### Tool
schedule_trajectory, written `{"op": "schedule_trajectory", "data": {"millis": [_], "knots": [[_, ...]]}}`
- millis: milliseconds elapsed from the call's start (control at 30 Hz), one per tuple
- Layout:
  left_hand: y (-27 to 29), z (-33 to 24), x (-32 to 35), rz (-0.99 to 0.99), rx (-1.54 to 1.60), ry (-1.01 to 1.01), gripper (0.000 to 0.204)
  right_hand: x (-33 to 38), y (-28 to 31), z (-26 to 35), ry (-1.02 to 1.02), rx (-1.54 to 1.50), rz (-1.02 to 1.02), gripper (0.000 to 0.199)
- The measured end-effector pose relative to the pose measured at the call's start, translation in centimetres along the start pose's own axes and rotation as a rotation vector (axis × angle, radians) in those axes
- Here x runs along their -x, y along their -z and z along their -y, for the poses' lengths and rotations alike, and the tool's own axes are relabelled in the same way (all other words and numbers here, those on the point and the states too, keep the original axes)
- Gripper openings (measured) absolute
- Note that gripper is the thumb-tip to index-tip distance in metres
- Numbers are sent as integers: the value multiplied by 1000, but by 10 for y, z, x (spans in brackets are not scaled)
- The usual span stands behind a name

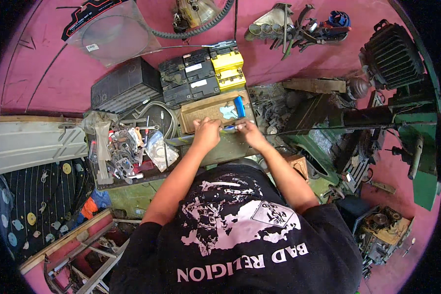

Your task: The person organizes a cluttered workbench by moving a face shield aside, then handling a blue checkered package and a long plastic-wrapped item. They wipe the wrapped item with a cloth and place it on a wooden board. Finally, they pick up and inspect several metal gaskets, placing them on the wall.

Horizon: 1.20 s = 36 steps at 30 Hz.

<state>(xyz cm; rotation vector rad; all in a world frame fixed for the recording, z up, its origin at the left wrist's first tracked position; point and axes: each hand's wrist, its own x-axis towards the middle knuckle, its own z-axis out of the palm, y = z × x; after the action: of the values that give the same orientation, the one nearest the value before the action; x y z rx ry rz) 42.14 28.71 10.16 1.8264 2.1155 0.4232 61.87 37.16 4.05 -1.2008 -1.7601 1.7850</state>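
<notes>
Both hands grip a long thin tool over a shallow wooden tray at mid-frame.

The left hand (207, 133) closes its fingers around the bluish shaft (226, 129); the right hand (248, 131) pinches its other end, just below a blue handle (239, 106) lying in the wooden tray (191, 113). The step looks like fitting or adjusting the shaft; the next move likely calls for steady two-handed control. Batteries (201, 76) sit above on the worktop (225, 153).

Pink floor (59, 73), yellow battery (229, 68) beside black ones (188, 78), a blue handle (239, 106) on the brown tray (201, 110), green machine (421, 147) right.
</notes>
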Motion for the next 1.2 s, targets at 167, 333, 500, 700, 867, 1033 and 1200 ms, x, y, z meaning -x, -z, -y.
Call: {"op": "schedule_trajectory", "data": {"millis": [167,333,500,700,867,1033,1200], "knots": [[2,5,4,-33,40,18,6,-5,-1,10,132,603,-1,26],[0,3,7,-100,75,3,6,-12,7,24,232,842,-35,27],[1,7,9,-82,74,18,3,-10,11,38,270,919,-15,26],[0,20,16,-89,-14,-31,12,-26,10,-2,-177,-11,59,22],[-1,26,14,-39,3,8,9,-25,8,-4,24,297,75,16],[-3,23,13,-73,34,-15,9,-14,-4,27,358,1062,-83,15],[-4,26,17,-112,21,1,7,-20,8,38,631,1186,45,19]]}}
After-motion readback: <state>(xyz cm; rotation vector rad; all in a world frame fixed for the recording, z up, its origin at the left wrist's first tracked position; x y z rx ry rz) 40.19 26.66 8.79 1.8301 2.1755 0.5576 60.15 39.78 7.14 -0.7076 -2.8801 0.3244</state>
